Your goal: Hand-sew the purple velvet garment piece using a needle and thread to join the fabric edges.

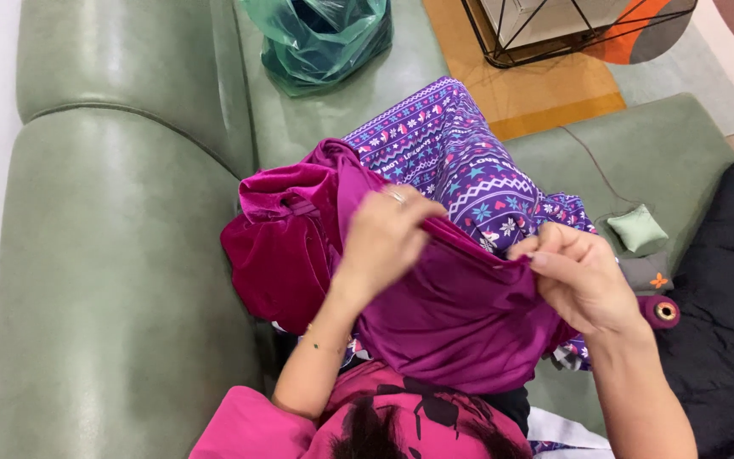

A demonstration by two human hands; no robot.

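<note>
A home living room: green leather sofa [121,255], orange rug [545,89], wire-frame side table [554,34].

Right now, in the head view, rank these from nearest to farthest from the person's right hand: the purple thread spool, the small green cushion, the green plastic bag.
From the right hand:
1. Purple thread spool, just to its right on the sofa seat.
2. Small green cushion, up and to the right, beside the patterned cloth.
3. Green plastic bag, far off at the top, on the sofa.
</note>
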